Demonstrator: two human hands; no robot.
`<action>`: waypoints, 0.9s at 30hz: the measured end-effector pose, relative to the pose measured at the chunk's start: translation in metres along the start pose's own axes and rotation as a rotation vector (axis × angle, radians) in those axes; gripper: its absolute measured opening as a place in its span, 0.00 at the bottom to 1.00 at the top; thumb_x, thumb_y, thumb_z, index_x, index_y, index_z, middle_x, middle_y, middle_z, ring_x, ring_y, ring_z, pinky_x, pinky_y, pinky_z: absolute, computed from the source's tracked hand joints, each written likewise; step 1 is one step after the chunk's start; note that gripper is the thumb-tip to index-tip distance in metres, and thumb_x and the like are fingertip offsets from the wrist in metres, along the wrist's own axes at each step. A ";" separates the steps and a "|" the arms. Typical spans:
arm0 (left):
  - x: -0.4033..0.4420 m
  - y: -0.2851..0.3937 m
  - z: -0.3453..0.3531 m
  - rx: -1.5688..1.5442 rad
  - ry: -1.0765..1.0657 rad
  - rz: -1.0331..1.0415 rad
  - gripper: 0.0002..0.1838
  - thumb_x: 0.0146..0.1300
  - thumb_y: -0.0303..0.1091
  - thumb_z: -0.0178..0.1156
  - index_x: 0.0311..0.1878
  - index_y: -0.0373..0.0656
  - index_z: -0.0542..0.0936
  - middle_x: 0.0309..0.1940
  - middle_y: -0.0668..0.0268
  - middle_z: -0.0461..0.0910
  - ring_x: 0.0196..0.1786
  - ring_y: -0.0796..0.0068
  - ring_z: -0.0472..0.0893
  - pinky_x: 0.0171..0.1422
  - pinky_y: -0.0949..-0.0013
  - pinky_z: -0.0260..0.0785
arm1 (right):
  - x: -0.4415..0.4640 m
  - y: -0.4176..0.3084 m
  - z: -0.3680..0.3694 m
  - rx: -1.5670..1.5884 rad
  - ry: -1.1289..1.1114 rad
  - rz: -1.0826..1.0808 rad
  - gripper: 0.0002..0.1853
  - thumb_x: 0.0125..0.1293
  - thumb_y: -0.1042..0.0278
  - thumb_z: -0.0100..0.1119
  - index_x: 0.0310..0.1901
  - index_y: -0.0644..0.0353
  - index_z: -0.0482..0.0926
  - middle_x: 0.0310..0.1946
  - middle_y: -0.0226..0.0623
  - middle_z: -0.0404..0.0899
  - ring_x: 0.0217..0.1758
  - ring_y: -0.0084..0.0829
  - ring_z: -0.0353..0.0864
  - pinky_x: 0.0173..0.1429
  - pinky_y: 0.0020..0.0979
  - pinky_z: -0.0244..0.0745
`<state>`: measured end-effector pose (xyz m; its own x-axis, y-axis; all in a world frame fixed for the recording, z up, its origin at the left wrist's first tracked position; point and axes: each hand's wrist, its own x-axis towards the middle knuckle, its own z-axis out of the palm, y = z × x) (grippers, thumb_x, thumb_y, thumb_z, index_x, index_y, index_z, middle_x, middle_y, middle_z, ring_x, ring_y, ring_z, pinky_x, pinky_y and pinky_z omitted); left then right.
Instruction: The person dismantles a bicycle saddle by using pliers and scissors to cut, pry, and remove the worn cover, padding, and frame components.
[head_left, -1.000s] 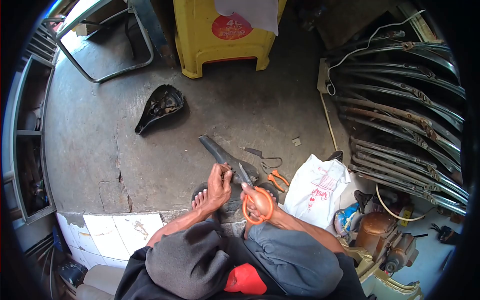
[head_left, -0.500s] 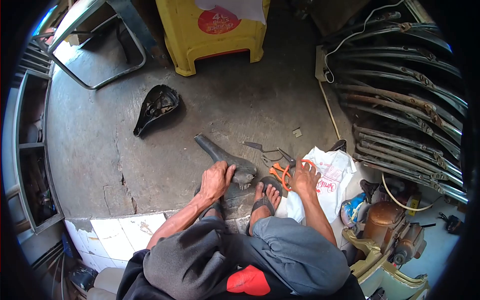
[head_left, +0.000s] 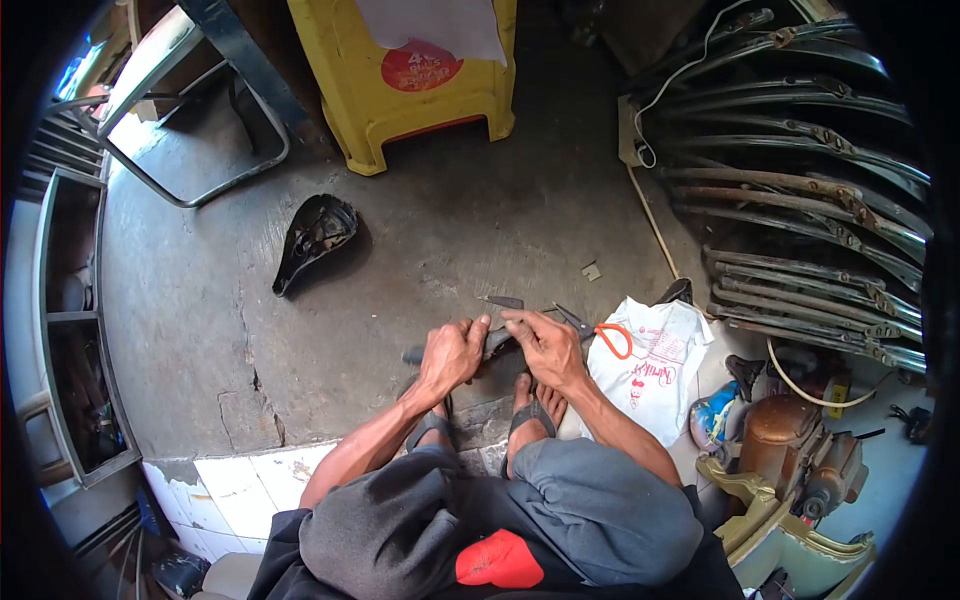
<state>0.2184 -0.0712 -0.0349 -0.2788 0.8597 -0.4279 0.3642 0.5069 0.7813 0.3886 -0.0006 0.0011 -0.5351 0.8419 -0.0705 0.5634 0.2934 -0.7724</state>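
A worn black bicycle saddle (head_left: 497,341) is held low above the floor in front of my feet, its narrow nose pointing left. My left hand (head_left: 455,354) is wrapped round its middle. At the wide end my right hand (head_left: 548,348) has its fingers curled against the saddle, hiding most of that end. Just beyond the hands lies a dark-bladed knife (head_left: 503,301). Scissors with an orange handle (head_left: 613,342) lie beside my right hand, partly over a white printed plastic bag (head_left: 652,375). Any tools under my right hand are hidden.
A black saddle shell (head_left: 317,243) lies upturned on the concrete floor. A yellow plastic stool (head_left: 400,125) stands ahead, a metal-framed chair (head_left: 190,200) at far left. Chrome tubes (head_left: 800,190) are stacked at right, near a rusty brown motor (head_left: 778,435).
My right hand has left the orange-handled scissors and moved left to the saddle. The saddle's nose has come down closer to me, in my left hand. The view has shifted slightly.
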 end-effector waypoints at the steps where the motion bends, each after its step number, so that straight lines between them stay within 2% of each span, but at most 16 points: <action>1: -0.001 -0.004 0.006 0.044 0.012 0.037 0.28 0.76 0.49 0.52 0.33 0.31 0.82 0.20 0.45 0.80 0.24 0.51 0.85 0.31 0.51 0.75 | 0.001 -0.004 -0.001 0.047 -0.061 0.307 0.17 0.73 0.54 0.62 0.46 0.61 0.83 0.31 0.48 0.82 0.36 0.48 0.84 0.45 0.44 0.76; 2: -0.007 0.002 0.010 0.129 0.089 0.142 0.24 0.75 0.46 0.53 0.33 0.32 0.81 0.23 0.40 0.80 0.29 0.40 0.84 0.35 0.47 0.74 | 0.001 0.006 0.007 0.065 0.017 0.331 0.22 0.73 0.47 0.59 0.39 0.63 0.81 0.23 0.50 0.76 0.26 0.49 0.76 0.37 0.46 0.69; 5: -0.016 0.003 0.020 0.109 0.054 0.243 0.21 0.74 0.42 0.55 0.32 0.33 0.80 0.25 0.38 0.79 0.33 0.34 0.82 0.39 0.43 0.72 | 0.006 0.045 0.020 -0.036 0.069 0.425 0.24 0.72 0.45 0.59 0.37 0.63 0.81 0.22 0.50 0.76 0.27 0.47 0.76 0.38 0.45 0.70; 10: -0.019 0.010 0.023 0.222 -0.006 0.354 0.16 0.73 0.39 0.57 0.35 0.35 0.80 0.24 0.41 0.79 0.31 0.38 0.82 0.37 0.47 0.75 | 0.021 0.065 0.013 0.155 0.029 0.674 0.20 0.69 0.52 0.63 0.44 0.65 0.85 0.27 0.45 0.85 0.25 0.32 0.77 0.33 0.38 0.76; 12: -0.027 0.017 0.020 0.124 -0.136 0.588 0.13 0.72 0.37 0.57 0.36 0.36 0.80 0.25 0.43 0.80 0.29 0.42 0.82 0.35 0.50 0.76 | 0.024 0.097 0.019 0.032 0.204 0.596 0.20 0.70 0.49 0.58 0.40 0.60 0.87 0.32 0.49 0.86 0.40 0.43 0.88 0.45 0.44 0.77; 13: -0.050 0.017 0.020 0.094 -0.297 0.855 0.12 0.72 0.36 0.57 0.35 0.36 0.80 0.26 0.45 0.80 0.28 0.43 0.82 0.34 0.51 0.76 | 0.026 0.164 0.003 -0.112 0.183 0.706 0.21 0.73 0.52 0.51 0.41 0.61 0.87 0.35 0.48 0.87 0.43 0.44 0.88 0.48 0.44 0.79; 14: -0.067 0.035 -0.007 0.131 -0.290 0.817 0.13 0.72 0.36 0.58 0.35 0.36 0.80 0.26 0.46 0.81 0.29 0.43 0.82 0.34 0.51 0.75 | 0.030 0.229 -0.014 -0.250 0.148 0.816 0.22 0.76 0.55 0.44 0.41 0.61 0.87 0.38 0.47 0.88 0.46 0.44 0.89 0.52 0.45 0.81; 16: -0.061 0.037 -0.034 0.160 -0.155 0.619 0.11 0.71 0.36 0.58 0.36 0.37 0.80 0.25 0.48 0.79 0.27 0.44 0.81 0.32 0.52 0.75 | 0.035 0.254 -0.075 0.227 0.649 0.737 0.21 0.75 0.52 0.54 0.42 0.64 0.86 0.43 0.49 0.88 0.43 0.46 0.88 0.49 0.45 0.78; 17: -0.047 0.015 -0.039 0.145 -0.048 0.439 0.10 0.70 0.35 0.58 0.37 0.38 0.80 0.24 0.50 0.77 0.25 0.45 0.80 0.31 0.52 0.75 | 0.045 0.209 -0.108 -0.012 0.646 0.659 0.21 0.73 0.51 0.58 0.40 0.65 0.85 0.41 0.50 0.87 0.42 0.48 0.86 0.49 0.43 0.76; 18: -0.034 0.002 -0.049 0.240 -0.086 0.168 0.15 0.70 0.40 0.61 0.43 0.35 0.78 0.32 0.47 0.80 0.34 0.44 0.82 0.40 0.50 0.76 | 0.054 0.165 -0.133 -0.176 0.619 0.567 0.21 0.74 0.50 0.56 0.40 0.65 0.84 0.38 0.50 0.86 0.42 0.51 0.85 0.49 0.44 0.75; 19: -0.019 -0.014 -0.051 0.257 -0.077 0.207 0.15 0.70 0.40 0.61 0.43 0.35 0.78 0.32 0.47 0.80 0.34 0.44 0.82 0.40 0.50 0.76 | 0.066 0.129 -0.142 -0.160 0.658 0.555 0.21 0.74 0.50 0.56 0.40 0.65 0.84 0.38 0.50 0.86 0.42 0.51 0.85 0.49 0.44 0.75; 21: -0.022 -0.048 -0.036 0.249 0.064 0.217 0.23 0.68 0.45 0.64 0.52 0.32 0.75 0.48 0.39 0.79 0.49 0.42 0.81 0.52 0.47 0.74 | 0.072 0.075 -0.138 -0.251 0.651 0.152 0.17 0.74 0.55 0.56 0.42 0.63 0.83 0.36 0.50 0.83 0.42 0.53 0.82 0.49 0.44 0.74; 22: -0.023 -0.043 -0.033 0.254 0.009 0.179 0.37 0.67 0.53 0.66 0.65 0.31 0.66 0.61 0.39 0.73 0.63 0.40 0.74 0.62 0.47 0.70 | 0.070 0.062 -0.132 -0.332 0.674 0.047 0.14 0.74 0.59 0.56 0.42 0.63 0.83 0.36 0.49 0.83 0.43 0.52 0.82 0.49 0.45 0.74; 23: -0.018 -0.034 -0.029 0.238 0.022 0.180 0.37 0.67 0.53 0.66 0.65 0.31 0.66 0.61 0.39 0.73 0.63 0.40 0.74 0.62 0.47 0.70 | 0.069 0.051 -0.124 -0.407 0.699 -0.073 0.12 0.73 0.62 0.56 0.43 0.62 0.82 0.37 0.47 0.83 0.44 0.51 0.82 0.49 0.45 0.74; 26: -0.009 0.006 -0.022 -0.849 -0.397 -0.310 0.50 0.67 0.63 0.64 0.77 0.38 0.54 0.69 0.47 0.69 0.70 0.49 0.71 0.70 0.42 0.70 | 0.050 0.039 -0.090 -0.305 0.630 -0.180 0.08 0.71 0.70 0.59 0.45 0.63 0.83 0.38 0.46 0.84 0.43 0.49 0.83 0.47 0.40 0.76; 27: -0.001 0.015 -0.017 -0.858 -0.379 -0.310 0.50 0.67 0.63 0.64 0.77 0.38 0.54 0.69 0.47 0.69 0.70 0.49 0.71 0.70 0.42 0.70 | 0.041 0.027 -0.081 -0.258 0.502 -0.220 0.06 0.67 0.77 0.60 0.44 0.63 0.83 0.37 0.46 0.83 0.40 0.46 0.83 0.47 0.38 0.77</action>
<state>0.2089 -0.0654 -0.0151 0.1049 0.7353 -0.6696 -0.4864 0.6252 0.6103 0.4325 0.0783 0.0288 -0.3297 0.8413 0.4285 0.6411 0.5327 -0.5525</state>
